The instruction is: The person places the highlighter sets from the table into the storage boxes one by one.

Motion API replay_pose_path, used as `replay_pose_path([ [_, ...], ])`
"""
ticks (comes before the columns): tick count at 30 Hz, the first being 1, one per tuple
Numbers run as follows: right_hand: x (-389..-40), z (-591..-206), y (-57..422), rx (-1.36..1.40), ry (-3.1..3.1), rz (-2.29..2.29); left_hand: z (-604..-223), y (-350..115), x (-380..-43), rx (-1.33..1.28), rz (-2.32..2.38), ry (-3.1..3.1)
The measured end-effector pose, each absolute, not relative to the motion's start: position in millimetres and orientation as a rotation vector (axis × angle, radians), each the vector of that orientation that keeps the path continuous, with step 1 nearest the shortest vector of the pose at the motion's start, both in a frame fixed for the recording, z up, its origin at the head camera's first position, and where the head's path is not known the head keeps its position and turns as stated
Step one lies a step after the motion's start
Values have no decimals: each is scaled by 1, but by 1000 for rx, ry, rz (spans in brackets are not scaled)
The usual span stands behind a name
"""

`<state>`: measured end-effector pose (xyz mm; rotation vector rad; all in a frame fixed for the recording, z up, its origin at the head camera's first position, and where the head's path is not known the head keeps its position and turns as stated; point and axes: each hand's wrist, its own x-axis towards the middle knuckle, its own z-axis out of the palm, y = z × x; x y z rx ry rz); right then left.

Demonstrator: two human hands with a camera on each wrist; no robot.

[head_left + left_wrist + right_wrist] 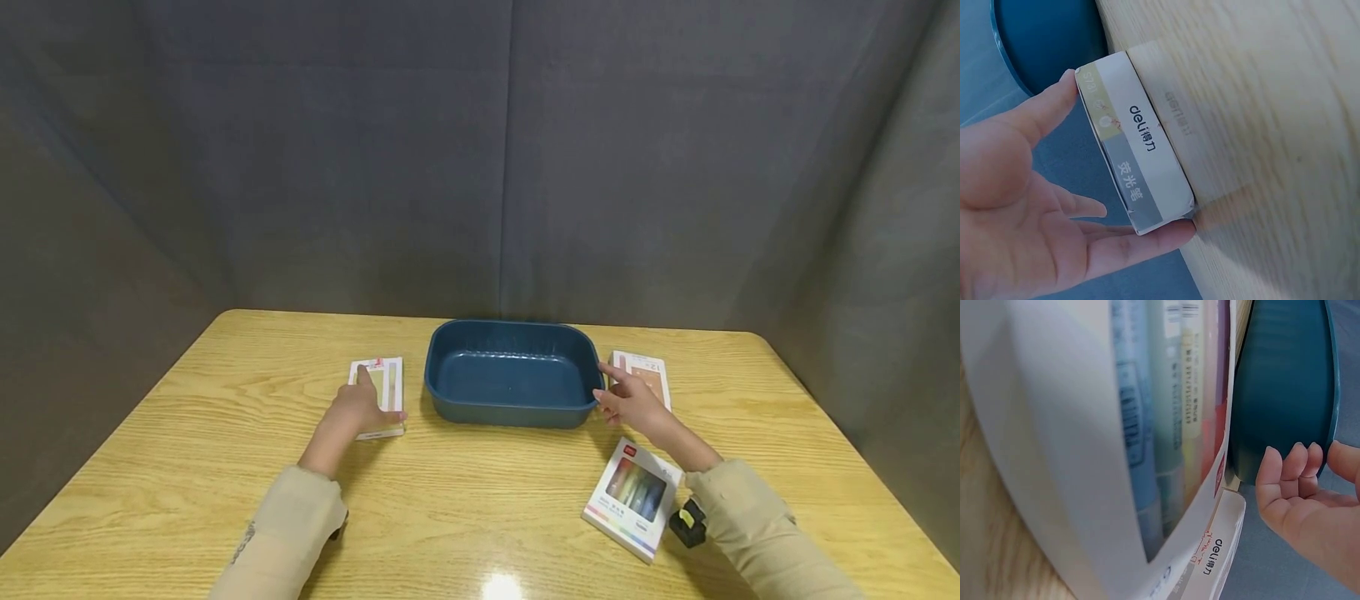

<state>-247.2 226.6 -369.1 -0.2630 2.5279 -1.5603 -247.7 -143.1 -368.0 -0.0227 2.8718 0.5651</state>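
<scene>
My left hand (358,408) grips a flat white Deli highlighter box (1147,134) across its width, thumb at one edge and fingers at the opposite one. The box lies left of a dark blue plastic basin (510,417). At the basin's right end, my right hand (633,407) holds the rim. Its curled fingers (1294,464) are at the outer wall and its thumb is over the edge. A white box with an orange panel (651,379) lies behind the right hand, partly covered by it.
Nearer me, below the right forearm, lies a white box with a window showing rainbow-coloured pens (637,492). All stand on a light wooden table (465,492). Behind it hangs a grey curtain (375,183), which also runs along both sides.
</scene>
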Motion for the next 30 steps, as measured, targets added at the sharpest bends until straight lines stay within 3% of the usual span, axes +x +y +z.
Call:
replay_pose_path([
  [30, -247, -369, 228, -262, 2528, -1536, -371, -137, -252, -168, 727, 2944],
])
